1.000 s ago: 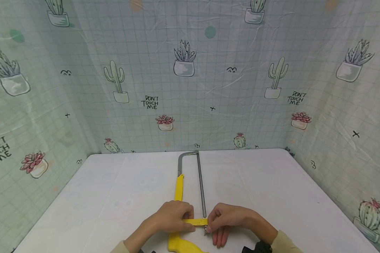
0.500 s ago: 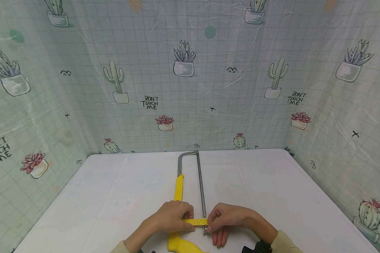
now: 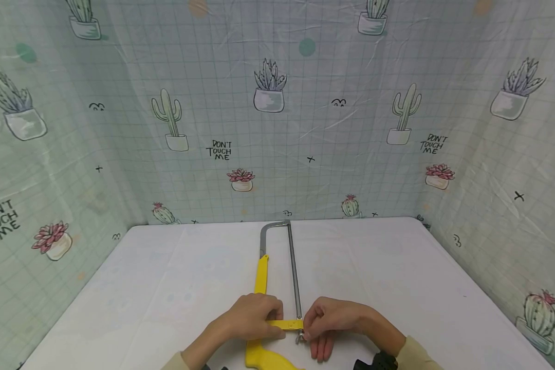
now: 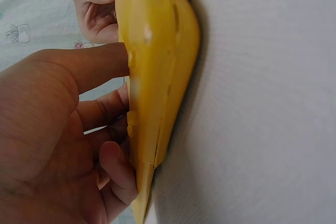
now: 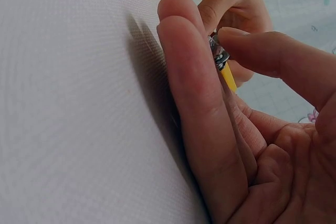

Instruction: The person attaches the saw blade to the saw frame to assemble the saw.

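Note:
A hacksaw [image 3: 261, 275] with a yellow handle and a grey metal front lies on the white table, its far end pointing away from me. My left hand [image 3: 254, 314] grips the yellow frame, thumb on the near side of the short crossbar [image 3: 290, 325]; the left wrist view shows its fingers curled against the yellow body [image 4: 157, 77]. At the near end of the blade bar [image 3: 294, 272] sits a small metal wing nut [image 3: 299, 337]. My right hand [image 3: 335, 316] pinches it with thumb and index finger, while the other fingers [image 5: 194, 77] extend low along the tabletop.
The white tabletop [image 3: 388, 267] spreads around the saw. Behind and on both sides hangs a cloth [image 3: 314, 128] printed with cacti. A black strap [image 3: 376, 361] shows at the right wrist.
The wing nut has turned a little beside my right fingertips, its wings now at a different angle. Both hands and the hacksaw stay in nearly the same place.

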Tool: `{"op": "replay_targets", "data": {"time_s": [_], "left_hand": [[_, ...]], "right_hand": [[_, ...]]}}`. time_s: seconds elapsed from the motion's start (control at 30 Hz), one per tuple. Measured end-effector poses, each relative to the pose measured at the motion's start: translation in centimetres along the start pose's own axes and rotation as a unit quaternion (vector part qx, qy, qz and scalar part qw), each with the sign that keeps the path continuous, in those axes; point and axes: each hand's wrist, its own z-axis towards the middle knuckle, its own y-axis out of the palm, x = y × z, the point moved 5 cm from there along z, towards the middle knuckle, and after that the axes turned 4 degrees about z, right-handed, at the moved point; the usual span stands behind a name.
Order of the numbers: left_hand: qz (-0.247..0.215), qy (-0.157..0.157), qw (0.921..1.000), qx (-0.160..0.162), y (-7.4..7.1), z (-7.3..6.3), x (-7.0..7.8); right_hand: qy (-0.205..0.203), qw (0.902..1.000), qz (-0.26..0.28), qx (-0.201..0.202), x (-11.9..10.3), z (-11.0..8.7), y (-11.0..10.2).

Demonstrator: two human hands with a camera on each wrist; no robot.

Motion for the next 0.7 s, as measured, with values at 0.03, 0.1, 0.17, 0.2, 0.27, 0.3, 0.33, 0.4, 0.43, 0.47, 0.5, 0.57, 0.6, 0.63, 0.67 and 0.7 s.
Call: {"op": "replay_targets", "data": {"time_s": [0.03, 0.1, 0.17, 0.2, 0.27, 0.3, 0.33, 0.4, 0.43, 0.47, 0.5, 0.57, 0.6, 0.63, 0.67, 0.7], "left_hand": [[0.000, 0.000, 1.0000, 0.000, -0.01, -0.01, 0.02], [0.001, 0.001, 1.0000, 0.001, -0.03, -0.01, 0.05], [0.001, 0.000, 1.0000, 0.001, 0.01, 0.00, 0.05], [0.001, 0.000, 1.0000, 0.001, 0.02, 0.00, 0.04], [0.002, 0.000, 1.0000, 0.002, -0.05, 0.10, -0.01], [0.003, 0.001, 1.0000, 0.003, -0.09, 0.15, -0.04], [0.003, 0.001, 1.0000, 0.004, -0.13, 0.20, -0.07], [0.006, 0.002, 1.0000, 0.007, -0.19, 0.27, -0.12], [0.009, 0.002, 0.9999, 0.009, -0.22, 0.29, -0.14], [0.011, 0.002, 0.9999, 0.011, -0.24, 0.26, -0.16], [0.012, -0.001, 0.9999, 0.009, -0.18, 0.20, -0.20], [0.012, -0.003, 0.9999, 0.003, 0.01, 0.05, -0.21], [0.012, -0.003, 0.9999, 0.002, 0.06, -0.02, -0.18], [0.011, -0.003, 0.9999, 0.002, 0.11, -0.06, -0.16], [0.011, -0.003, 0.9999, 0.001, 0.13, -0.11, -0.13], [0.009, -0.003, 1.0000, 0.001, 0.11, -0.10, -0.10]], "right_hand": [[-0.001, 1.0000, 0.001, -0.002, -0.01, 0.00, 0.00], [-0.004, 1.0000, 0.001, -0.005, -0.05, -0.02, 0.02], [-0.005, 1.0000, 0.002, -0.008, -0.09, -0.05, 0.04], [-0.005, 0.9999, 0.002, -0.009, -0.11, -0.06, 0.05], [-0.006, 0.9999, 0.000, -0.009, -0.23, -0.06, -0.06], [-0.005, 0.9999, 0.000, -0.009, -0.28, -0.06, -0.11], [-0.003, 1.0000, 0.000, -0.008, -0.31, -0.07, -0.17], [-0.003, 1.0000, 0.000, -0.004, -0.37, -0.06, -0.28], [-0.004, 1.0000, 0.000, -0.001, -0.38, -0.05, -0.32], [-0.005, 1.0000, 0.000, 0.000, -0.37, -0.01, -0.31], [-0.005, 1.0000, 0.001, -0.002, -0.31, 0.04, -0.23], [-0.004, 1.0000, 0.000, -0.007, -0.15, 0.07, -0.03], [-0.005, 1.0000, -0.001, -0.008, -0.10, 0.05, 0.05], [-0.006, 0.9999, -0.002, -0.010, -0.05, 0.03, 0.12], [-0.006, 0.9999, -0.004, -0.012, -0.04, 0.02, 0.19], [-0.006, 0.9999, -0.005, -0.012, -0.07, -0.03, 0.19]]}}
